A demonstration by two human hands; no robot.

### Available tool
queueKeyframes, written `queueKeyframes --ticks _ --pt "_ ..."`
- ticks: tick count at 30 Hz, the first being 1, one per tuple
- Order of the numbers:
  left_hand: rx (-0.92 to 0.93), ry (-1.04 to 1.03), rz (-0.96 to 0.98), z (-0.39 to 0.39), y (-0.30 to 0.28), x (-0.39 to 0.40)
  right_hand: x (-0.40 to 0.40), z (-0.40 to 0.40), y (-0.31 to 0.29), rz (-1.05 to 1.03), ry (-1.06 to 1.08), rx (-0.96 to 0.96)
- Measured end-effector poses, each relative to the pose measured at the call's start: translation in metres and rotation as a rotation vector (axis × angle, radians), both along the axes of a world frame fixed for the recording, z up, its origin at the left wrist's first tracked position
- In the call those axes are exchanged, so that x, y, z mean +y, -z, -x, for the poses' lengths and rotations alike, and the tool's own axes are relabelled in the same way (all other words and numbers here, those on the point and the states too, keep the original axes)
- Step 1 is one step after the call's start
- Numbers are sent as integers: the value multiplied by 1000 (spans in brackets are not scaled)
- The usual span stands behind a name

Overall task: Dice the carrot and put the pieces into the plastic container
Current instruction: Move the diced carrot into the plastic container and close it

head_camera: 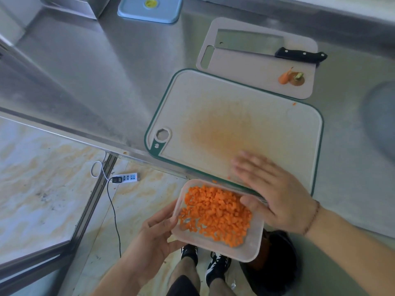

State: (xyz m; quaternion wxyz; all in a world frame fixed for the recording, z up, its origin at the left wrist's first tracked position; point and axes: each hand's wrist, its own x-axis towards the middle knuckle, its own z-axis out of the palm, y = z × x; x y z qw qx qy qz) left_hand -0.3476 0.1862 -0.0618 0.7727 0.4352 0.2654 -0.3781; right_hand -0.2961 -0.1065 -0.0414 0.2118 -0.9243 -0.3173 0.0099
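Two hands at cutting board point(245, 124) edge | left hand point(154, 229) grips container point(254, 236) below edge, catching carrot dice point(215, 212) | right hand point(275, 189) flat, fingers straight, sweeping | cleaver point(267, 48) beyond board, unused

Head view; steeply down, near counter point(106, 71).

Carrot dice point(215, 212) in container point(252, 251) off bench point(106, 67) edge, before cutting board point(235, 124); behind it, cleaver point(252, 44) on smaller board point(256, 71).
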Motion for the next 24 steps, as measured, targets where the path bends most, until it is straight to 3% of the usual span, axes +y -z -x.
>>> queueKeyframes --ticks 2,6,15,20,24 --pt "-9 7 4 1 0 -1 -4 3 5 131 82 35" --pt "-19 8 6 2 0 -3 -2 22 8 217 -4 74" --pt "5 -4 14 3 2 -9 2 49 -4 -216 -219 84" --pt "-12 10 8 4 -1 -11 4 28 -4 -227 191 -59" --pt "-24 10 4 4 -3 -14 22 11 -8 -141 406 57"
